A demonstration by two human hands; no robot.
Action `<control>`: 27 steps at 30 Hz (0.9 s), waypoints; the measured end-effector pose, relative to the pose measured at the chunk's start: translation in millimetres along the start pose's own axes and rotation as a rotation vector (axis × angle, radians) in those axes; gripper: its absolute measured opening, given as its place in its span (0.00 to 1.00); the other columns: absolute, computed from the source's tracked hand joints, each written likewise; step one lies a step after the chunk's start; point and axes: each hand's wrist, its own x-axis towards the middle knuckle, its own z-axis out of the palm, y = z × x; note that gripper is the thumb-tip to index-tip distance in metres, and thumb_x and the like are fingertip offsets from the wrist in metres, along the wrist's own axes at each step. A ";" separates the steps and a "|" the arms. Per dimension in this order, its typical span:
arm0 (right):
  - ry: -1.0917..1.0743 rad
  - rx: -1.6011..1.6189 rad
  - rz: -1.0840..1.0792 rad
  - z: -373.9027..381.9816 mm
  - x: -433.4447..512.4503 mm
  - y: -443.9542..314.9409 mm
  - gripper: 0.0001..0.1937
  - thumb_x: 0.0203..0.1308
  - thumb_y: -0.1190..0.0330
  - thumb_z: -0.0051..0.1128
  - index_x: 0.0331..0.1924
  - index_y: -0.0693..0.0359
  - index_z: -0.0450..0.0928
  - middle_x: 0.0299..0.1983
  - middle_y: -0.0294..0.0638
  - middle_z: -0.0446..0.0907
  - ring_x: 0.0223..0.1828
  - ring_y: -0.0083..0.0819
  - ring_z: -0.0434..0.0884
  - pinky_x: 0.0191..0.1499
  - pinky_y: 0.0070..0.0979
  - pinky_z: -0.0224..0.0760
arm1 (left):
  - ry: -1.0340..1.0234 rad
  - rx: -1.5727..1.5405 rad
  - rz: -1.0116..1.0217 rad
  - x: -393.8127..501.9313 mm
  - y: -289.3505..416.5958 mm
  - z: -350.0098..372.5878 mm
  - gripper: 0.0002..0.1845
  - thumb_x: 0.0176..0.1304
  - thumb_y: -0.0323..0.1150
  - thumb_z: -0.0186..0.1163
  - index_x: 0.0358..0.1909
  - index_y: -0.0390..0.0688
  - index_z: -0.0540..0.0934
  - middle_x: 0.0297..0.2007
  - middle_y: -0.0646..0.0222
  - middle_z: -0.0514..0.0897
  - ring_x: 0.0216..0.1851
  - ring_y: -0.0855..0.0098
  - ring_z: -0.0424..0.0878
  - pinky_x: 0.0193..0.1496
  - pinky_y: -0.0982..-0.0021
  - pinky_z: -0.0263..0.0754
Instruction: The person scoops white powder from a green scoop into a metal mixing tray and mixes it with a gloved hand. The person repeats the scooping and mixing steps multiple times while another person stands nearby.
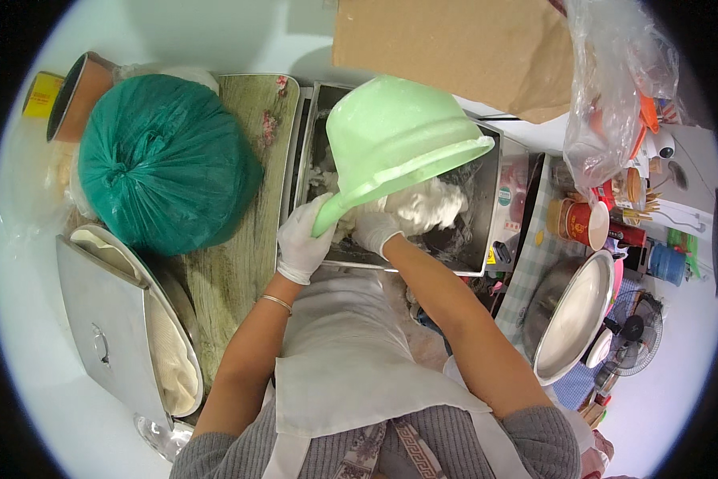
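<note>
My left hand (305, 236), in a white glove, grips the handle of a light green plastic dipper (406, 132). The dipper is tipped on its side above a rectangular metal pan (484, 197), its mouth facing down towards me. Below the rim a soft white mass, like dough or wet flour (433, 203), lies in the pan, and white smears coat the metal around it. My right hand (377, 232), gloved too, reaches into the pan at the near side of this mass. Its fingers are partly hidden against the white stuff and under the dipper.
On the left, a big tied green bag (167, 161) sits on a wood-patterned tabletop (233, 287). A metal lid (104, 323) leans nearby over a cloth-lined vessel. Cardboard (454, 48) overhangs the pan's far side. To the right stand a large steel bowl (541, 317) and a fan (640, 329).
</note>
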 end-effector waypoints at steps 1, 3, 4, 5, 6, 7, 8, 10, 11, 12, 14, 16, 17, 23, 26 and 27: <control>-0.050 0.025 -0.031 -6.0 -2.5 6.0 0.18 0.59 0.59 0.52 0.40 0.67 0.84 0.43 0.51 0.84 0.44 0.44 0.84 0.51 0.37 0.75 | -0.001 0.004 0.003 0.9 -0.5 0.1 0.25 0.48 0.22 0.68 0.51 0.42 0.79 0.41 0.60 0.84 0.40 0.59 0.83 0.43 0.65 0.78; -0.138 0.064 -0.050 -26.1 -12.4 16.3 0.20 0.58 0.56 0.54 0.41 0.66 0.84 0.43 0.50 0.84 0.43 0.45 0.84 0.50 0.37 0.75 | 0.004 -0.004 0.007 1.0 -0.2 0.3 0.24 0.48 0.23 0.68 0.51 0.42 0.79 0.42 0.60 0.85 0.40 0.59 0.83 0.44 0.65 0.78; -0.174 0.079 -0.035 -40.0 -18.4 23.3 0.21 0.58 0.54 0.54 0.42 0.66 0.84 0.42 0.50 0.84 0.43 0.45 0.84 0.50 0.37 0.75 | 0.000 -0.002 0.008 0.5 -0.1 0.1 0.24 0.48 0.23 0.68 0.51 0.42 0.79 0.42 0.60 0.85 0.40 0.59 0.83 0.44 0.65 0.78; -0.179 0.106 -0.061 -56.0 -23.3 31.0 0.22 0.57 0.52 0.55 0.42 0.65 0.84 0.42 0.49 0.85 0.42 0.45 0.84 0.49 0.36 0.75 | -0.003 -0.001 0.010 0.8 -0.6 0.3 0.24 0.48 0.23 0.68 0.51 0.42 0.79 0.42 0.60 0.85 0.41 0.59 0.83 0.44 0.65 0.78; -0.274 -0.025 -0.051 -69.7 -25.1 32.5 0.24 0.55 0.48 0.55 0.40 0.61 0.85 0.39 0.48 0.85 0.41 0.45 0.84 0.48 0.36 0.74 | 0.000 -0.004 0.004 1.1 -1.1 0.6 0.24 0.48 0.23 0.68 0.51 0.41 0.79 0.42 0.60 0.85 0.41 0.59 0.83 0.44 0.65 0.78; -0.281 0.028 -0.049 -83.8 -29.5 37.2 0.24 0.56 0.48 0.55 0.39 0.63 0.85 0.38 0.48 0.85 0.40 0.43 0.85 0.46 0.35 0.75 | 0.002 -0.004 0.016 1.1 -1.5 0.9 0.23 0.49 0.24 0.69 0.50 0.40 0.79 0.42 0.59 0.84 0.41 0.57 0.83 0.44 0.64 0.78; -0.303 0.060 -0.020 -97.5 -35.0 43.3 0.24 0.57 0.49 0.54 0.38 0.64 0.85 0.37 0.48 0.85 0.39 0.41 0.85 0.45 0.33 0.76 | 0.005 -0.011 0.022 0.9 -1.8 1.2 0.23 0.49 0.24 0.70 0.50 0.39 0.78 0.41 0.57 0.84 0.41 0.56 0.83 0.44 0.63 0.78; -0.288 0.074 0.012 -113.7 -47.9 48.3 0.23 0.58 0.51 0.52 0.37 0.66 0.85 0.36 0.49 0.85 0.39 0.40 0.85 0.44 0.32 0.76 | 0.034 -0.018 0.055 1.3 -2.9 2.0 0.23 0.49 0.25 0.71 0.49 0.38 0.78 0.41 0.55 0.83 0.41 0.55 0.83 0.43 0.63 0.78; -0.254 0.040 0.001 -114.3 -53.3 45.2 0.23 0.58 0.51 0.52 0.37 0.65 0.85 0.36 0.50 0.85 0.40 0.41 0.85 0.45 0.33 0.76 | 0.022 -0.009 0.041 1.4 -3.0 3.0 0.23 0.49 0.25 0.71 0.49 0.38 0.78 0.41 0.55 0.83 0.40 0.55 0.82 0.43 0.63 0.78; -0.218 0.002 -0.019 -110.9 -58.2 40.2 0.22 0.59 0.52 0.51 0.37 0.65 0.85 0.36 0.50 0.85 0.40 0.42 0.85 0.46 0.33 0.76 | 0.022 -0.008 0.036 1.0 -3.3 2.6 0.23 0.49 0.25 0.71 0.49 0.38 0.78 0.41 0.55 0.83 0.40 0.55 0.82 0.43 0.63 0.78; -0.198 -0.010 -0.101 -95.1 -62.2 26.6 0.24 0.58 0.50 0.49 0.38 0.64 0.85 0.39 0.55 0.84 0.44 0.49 0.83 0.51 0.38 0.74 | 0.019 -0.011 0.019 0.4 -3.8 1.5 0.23 0.49 0.25 0.71 0.49 0.38 0.78 0.40 0.55 0.83 0.40 0.55 0.82 0.43 0.63 0.78; -0.142 -0.039 -0.087 -63.5 -58.4 2.7 0.22 0.59 0.53 0.50 0.43 0.64 0.83 0.42 0.55 0.83 0.46 0.49 0.83 0.52 0.39 0.73 | 0.015 -0.033 0.006 -0.6 -3.1 1.2 0.23 0.49 0.25 0.71 0.49 0.38 0.78 0.40 0.55 0.83 0.40 0.54 0.82 0.42 0.63 0.78; -0.093 -0.055 -0.099 -48.4 -51.7 -7.9 0.22 0.59 0.54 0.51 0.46 0.64 0.82 0.44 0.55 0.82 0.46 0.50 0.83 0.53 0.40 0.73 | 0.011 -0.013 0.006 -0.9 -2.8 1.1 0.23 0.49 0.25 0.71 0.49 0.38 0.78 0.40 0.55 0.83 0.40 0.54 0.82 0.43 0.63 0.77; 0.009 0.110 0.006 -28.0 -11.0 -16.5 0.19 0.62 0.64 0.50 0.54 0.64 0.76 0.51 0.53 0.80 0.50 0.48 0.82 0.52 0.37 0.74 | -0.023 0.019 0.003 2.2 -0.5 1.5 0.24 0.49 0.26 0.71 0.51 0.38 0.78 0.40 0.55 0.83 0.41 0.54 0.82 0.43 0.63 0.77; -0.052 0.038 -0.110 -57.9 -31.5 13.1 0.20 0.61 0.61 0.51 0.51 0.66 0.77 0.48 0.53 0.81 0.48 0.47 0.82 0.50 0.37 0.75 | 0.020 -0.006 0.023 2.5 -0.4 1.1 0.24 0.49 0.25 0.70 0.51 0.39 0.78 0.41 0.57 0.84 0.40 0.56 0.83 0.43 0.63 0.77; -0.083 0.060 -0.092 -69.7 -40.5 24.8 0.20 0.61 0.60 0.51 0.50 0.66 0.78 0.47 0.54 0.81 0.47 0.47 0.82 0.50 0.37 0.75 | 0.030 0.003 0.022 3.0 -0.8 1.1 0.24 0.49 0.25 0.69 0.51 0.41 0.78 0.40 0.59 0.84 0.40 0.58 0.83 0.43 0.64 0.78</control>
